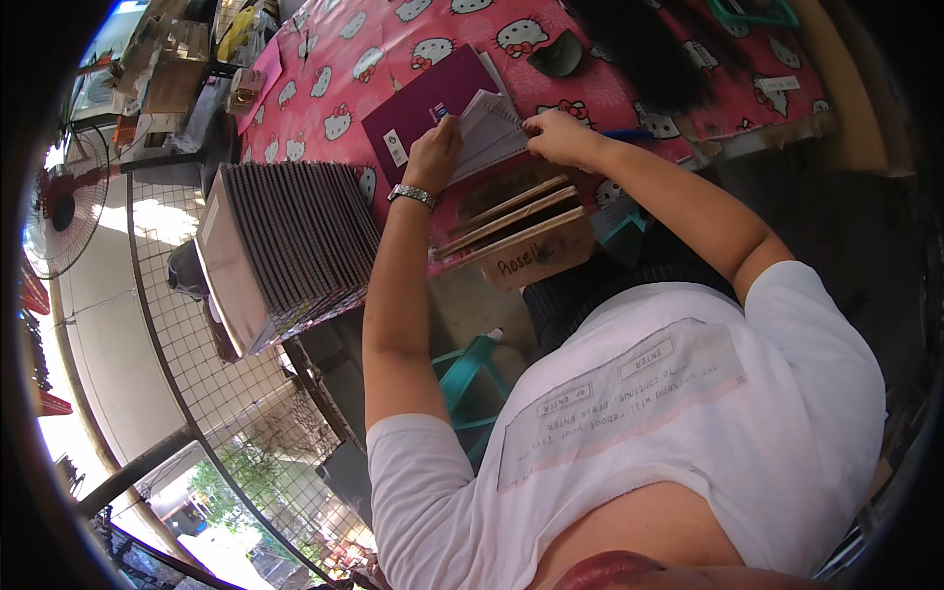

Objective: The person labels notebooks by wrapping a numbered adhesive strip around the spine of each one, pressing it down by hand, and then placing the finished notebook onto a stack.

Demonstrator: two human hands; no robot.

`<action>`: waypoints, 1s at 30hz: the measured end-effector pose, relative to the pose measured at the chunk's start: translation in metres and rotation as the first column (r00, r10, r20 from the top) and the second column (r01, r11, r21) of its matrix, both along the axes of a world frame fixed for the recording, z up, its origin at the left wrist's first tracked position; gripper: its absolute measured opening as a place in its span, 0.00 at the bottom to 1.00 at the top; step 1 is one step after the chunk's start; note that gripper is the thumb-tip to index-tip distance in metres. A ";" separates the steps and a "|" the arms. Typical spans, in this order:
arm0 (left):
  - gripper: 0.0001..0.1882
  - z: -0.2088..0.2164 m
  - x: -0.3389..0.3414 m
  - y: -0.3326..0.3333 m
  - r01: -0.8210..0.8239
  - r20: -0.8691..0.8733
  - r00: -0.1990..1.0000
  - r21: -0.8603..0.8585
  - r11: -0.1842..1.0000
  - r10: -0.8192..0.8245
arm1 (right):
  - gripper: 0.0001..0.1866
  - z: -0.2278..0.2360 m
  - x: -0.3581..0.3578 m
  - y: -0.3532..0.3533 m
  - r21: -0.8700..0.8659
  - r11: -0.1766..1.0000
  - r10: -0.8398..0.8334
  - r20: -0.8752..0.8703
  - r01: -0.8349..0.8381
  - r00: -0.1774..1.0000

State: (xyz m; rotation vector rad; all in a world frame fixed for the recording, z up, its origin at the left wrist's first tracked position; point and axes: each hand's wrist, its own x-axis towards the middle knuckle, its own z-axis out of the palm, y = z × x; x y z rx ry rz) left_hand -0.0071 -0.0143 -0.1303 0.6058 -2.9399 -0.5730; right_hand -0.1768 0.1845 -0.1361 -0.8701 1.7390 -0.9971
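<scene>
A stack of white lined notebook pages [492, 138] with a row of small holes along its near edge lies in front of me on the pink table. Beneath and beyond it is a purple cover [418, 98] with a white label. My left hand [435, 157], a metal watch on its wrist, is closed at the left side of the pages; its fingertips are partly hidden. At the right corner my right hand [562, 138] pinches the edge of the pages between thumb and fingers. The top sheets look tilted up between the two hands.
A tall stack of dark-edged notebooks [295, 231] stands left of my left forearm. Wooden boards [521, 221] jut from the table's near edge. Farther off lie a dark green curved piece [558, 56] and long black strands [639, 49]. A teal stool [467, 383] stands below; a fan [64, 211] is left.
</scene>
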 end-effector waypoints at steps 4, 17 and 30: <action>0.12 0.003 -0.001 0.005 0.005 -0.007 1.000 -0.008 1.000 -0.005 | 0.20 0.008 -0.006 -0.002 -0.036 0.984 0.150 -0.377 -0.176 0.914; 0.15 0.012 -0.004 0.013 0.033 0.017 0.999 -0.020 0.999 -0.033 | 0.21 0.023 0.001 -0.008 -0.163 0.975 0.047 -0.505 -0.148 0.862; 0.15 0.019 -0.003 0.011 -0.057 0.002 0.998 0.101 0.993 0.057 | 0.14 0.006 -0.029 -0.023 -0.173 0.947 0.133 -0.555 -0.271 0.821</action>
